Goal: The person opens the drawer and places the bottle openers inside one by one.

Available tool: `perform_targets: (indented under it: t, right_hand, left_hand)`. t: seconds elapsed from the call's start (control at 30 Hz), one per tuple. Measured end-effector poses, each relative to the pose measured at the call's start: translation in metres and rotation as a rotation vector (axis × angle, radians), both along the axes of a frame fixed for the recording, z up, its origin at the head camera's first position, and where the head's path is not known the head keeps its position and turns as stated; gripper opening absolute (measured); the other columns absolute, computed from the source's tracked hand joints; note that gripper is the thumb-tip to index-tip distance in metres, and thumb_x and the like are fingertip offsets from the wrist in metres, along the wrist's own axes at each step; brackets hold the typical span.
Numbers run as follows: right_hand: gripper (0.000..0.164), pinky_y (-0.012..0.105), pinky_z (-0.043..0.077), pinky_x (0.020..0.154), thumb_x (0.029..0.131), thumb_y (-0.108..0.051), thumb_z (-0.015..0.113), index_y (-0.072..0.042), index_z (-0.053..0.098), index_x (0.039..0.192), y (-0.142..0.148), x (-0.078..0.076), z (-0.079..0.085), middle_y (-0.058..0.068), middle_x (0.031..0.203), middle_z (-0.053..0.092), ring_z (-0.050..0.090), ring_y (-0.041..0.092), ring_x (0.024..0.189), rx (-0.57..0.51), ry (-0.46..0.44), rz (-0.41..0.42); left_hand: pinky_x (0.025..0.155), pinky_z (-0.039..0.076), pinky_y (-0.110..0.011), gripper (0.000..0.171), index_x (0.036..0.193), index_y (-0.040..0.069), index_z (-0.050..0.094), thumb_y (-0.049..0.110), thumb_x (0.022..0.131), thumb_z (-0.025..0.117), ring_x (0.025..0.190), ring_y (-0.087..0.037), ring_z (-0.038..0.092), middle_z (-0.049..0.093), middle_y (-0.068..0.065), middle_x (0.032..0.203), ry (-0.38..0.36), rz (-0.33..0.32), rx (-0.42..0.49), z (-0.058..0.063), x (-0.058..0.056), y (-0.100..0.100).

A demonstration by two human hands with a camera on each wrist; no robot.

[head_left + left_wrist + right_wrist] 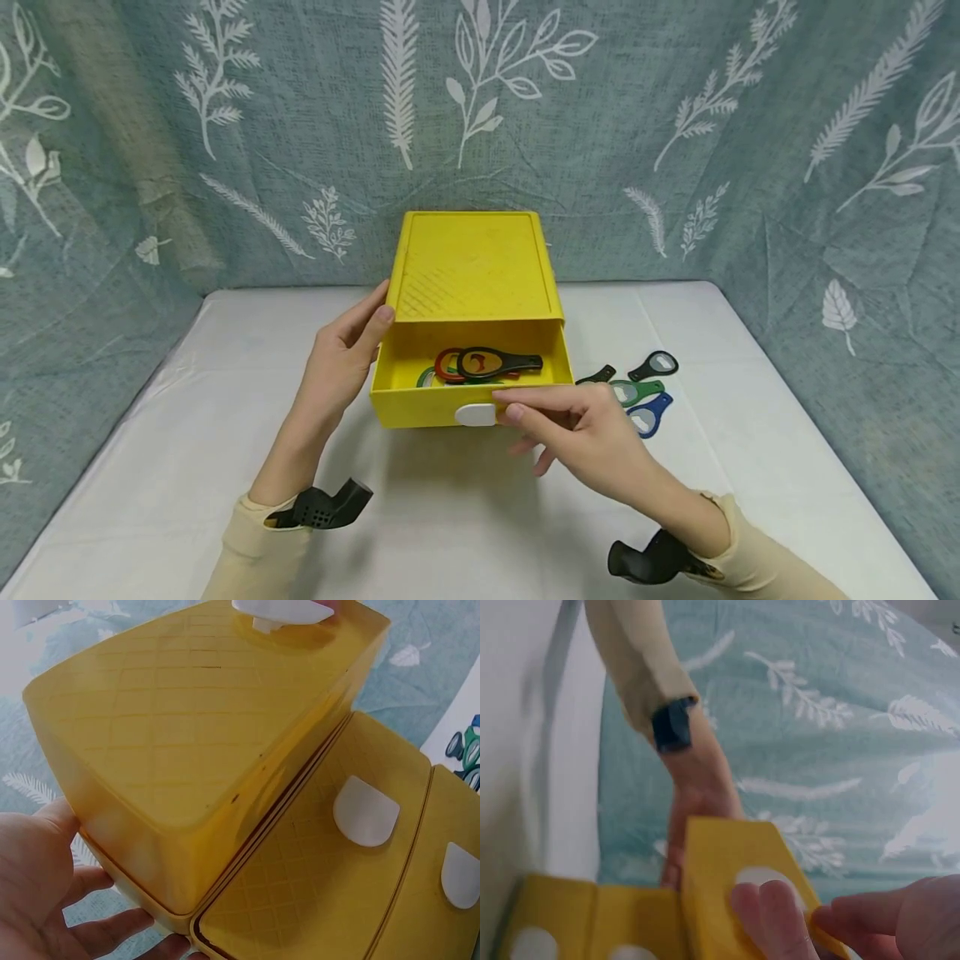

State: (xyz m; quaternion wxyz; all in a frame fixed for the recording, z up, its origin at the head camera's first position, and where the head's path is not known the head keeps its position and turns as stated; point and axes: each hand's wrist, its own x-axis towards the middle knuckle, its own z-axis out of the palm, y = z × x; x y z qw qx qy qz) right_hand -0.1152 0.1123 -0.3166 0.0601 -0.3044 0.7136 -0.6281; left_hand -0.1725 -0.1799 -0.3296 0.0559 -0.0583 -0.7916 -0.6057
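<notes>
A yellow drawer cabinet [472, 267] stands on the table with its top drawer [412, 408] pulled out. My left hand [341, 354] rests against the cabinet's left side, thumb near the top front corner and fingers spread along the wall. At the drawer front, my right hand [577, 433] pinches the right end of the white handle [476, 415], index finger along the drawer's upper edge. Inside lie a black bottle opener [498, 363], a red one [446, 364] and partly hidden green ones [426, 378].
Right of the cabinet lie several loose bottle openers: a black one [654, 365], a green one [637, 392] and a blue one [651, 415], partly behind my right hand. Lower drawers with white handles [366, 811] are closed. A patterned curtain [300, 125] hangs behind the white table [262, 333].
</notes>
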Motion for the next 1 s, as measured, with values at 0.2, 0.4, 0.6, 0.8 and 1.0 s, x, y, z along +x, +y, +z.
perform_targets:
  t: [0.2,0.4,0.6,0.8,1.0]
  right_hand:
    - [0.021,0.041,0.058,0.052,0.096,-0.01,0.067,-0.008,0.075,0.115,-0.011,0.003,-0.008,0.008,0.103,0.072,0.071,0.029,0.077,-0.028,-0.033,-0.073]
    - [0.018,0.04,0.058,0.052,0.09,-0.011,0.074,-0.01,0.078,0.108,-0.019,0.005,-0.014,0.004,0.096,0.074,0.071,0.029,0.069,-0.061,-0.037,-0.133]
    - [0.013,0.038,0.057,0.047,0.085,-0.012,0.079,-0.012,0.08,0.098,-0.025,0.003,-0.016,-0.001,0.079,0.074,0.066,0.023,0.051,-0.05,0.03,-0.245]
    - [0.009,0.034,0.048,0.037,0.085,-0.019,0.08,-0.021,0.081,0.093,-0.025,0.003,-0.013,-0.004,0.056,0.063,0.053,0.019,0.037,0.022,0.051,-0.297]
    - [0.008,0.033,0.042,0.033,0.085,-0.02,0.081,-0.022,0.081,0.092,-0.023,0.002,-0.015,-0.005,0.071,0.07,0.046,0.02,0.033,0.029,0.04,-0.289]
  left_hand:
    - [0.105,0.039,-0.054,0.056,0.151,0.035,0.04,0.052,0.099,0.052,0.137,-0.021,0.038,0.037,0.006,0.153,0.001,-0.002,0.005,0.001,0.0,-0.001]
    - [0.109,0.034,-0.051,0.055,0.151,0.034,0.039,0.05,0.1,0.051,0.14,-0.02,0.033,0.036,0.005,0.154,0.024,-0.013,-0.021,0.0,0.0,-0.001]
    - [0.112,0.03,-0.049,0.054,0.151,0.035,0.039,0.05,0.1,0.051,0.14,-0.019,0.033,0.037,0.005,0.153,0.035,-0.001,-0.041,0.002,-0.001,0.001]
    - [0.111,0.03,-0.05,0.057,0.152,0.031,0.037,0.05,0.1,0.051,0.14,-0.02,0.032,0.036,0.004,0.154,0.03,-0.001,-0.029,0.002,-0.001,0.003]
    - [0.112,0.03,-0.05,0.058,0.153,0.03,0.037,0.05,0.1,0.051,0.141,-0.02,0.032,0.036,0.004,0.154,0.022,0.003,-0.024,0.0,0.0,0.004]
